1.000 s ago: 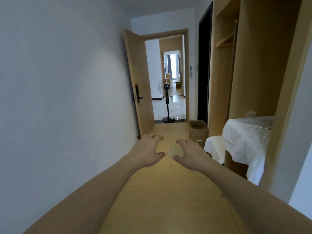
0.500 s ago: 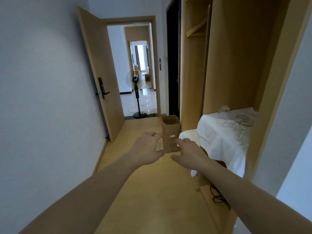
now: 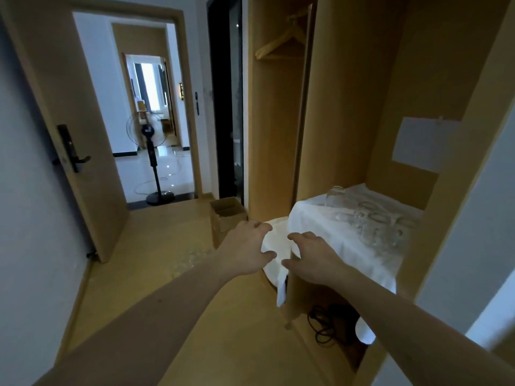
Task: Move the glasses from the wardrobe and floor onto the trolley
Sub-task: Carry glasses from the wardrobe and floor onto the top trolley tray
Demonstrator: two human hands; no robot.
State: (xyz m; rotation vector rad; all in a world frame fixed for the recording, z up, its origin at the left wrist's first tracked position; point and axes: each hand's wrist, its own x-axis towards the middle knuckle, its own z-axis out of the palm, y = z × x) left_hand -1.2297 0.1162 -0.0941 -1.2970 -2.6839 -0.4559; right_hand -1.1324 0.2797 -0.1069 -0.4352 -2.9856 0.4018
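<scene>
Several clear glasses (image 3: 373,221) lie and stand on a white cloth (image 3: 328,238) inside the open wardrobe at the right; one glass (image 3: 334,196) stands upside down at their back left. More clear glasses (image 3: 192,257) sit faintly visible on the wooden floor, left of my left forearm. My left hand (image 3: 245,252) and my right hand (image 3: 312,257) reach forward side by side with fingers spread, holding nothing. They hover in front of a lower white-covered surface (image 3: 276,246) at the wardrobe's edge. I cannot tell whether that surface is the trolley.
A cardboard box (image 3: 225,218) stands on the floor just beyond my hands. Black cables (image 3: 328,324) lie under the wardrobe shelf. A wooden door (image 3: 64,107) is open at the left, and a pedestal fan (image 3: 150,146) stands in the doorway beyond.
The view has swung right and closer to the wardrobe. Both hands stay outstretched and hold nothing. The floor glasses, earlier between my hands, now lie to the left of my left arm.
</scene>
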